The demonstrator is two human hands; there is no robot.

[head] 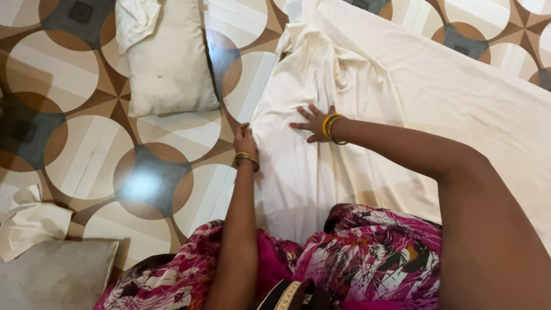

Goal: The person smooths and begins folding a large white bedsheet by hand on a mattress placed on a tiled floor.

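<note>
A home bedroom: mattress sheet (436,74), pillow (169,63), patterned tile floor (74,132).

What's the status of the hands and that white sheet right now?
Left hand at sheet's edge. Right hand flat, fingers spread on it. Pillow on floor, apart.

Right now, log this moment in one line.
left hand: grips sheet edge | right hand: flat on white sheet | pillow: on patterned floor
</note>
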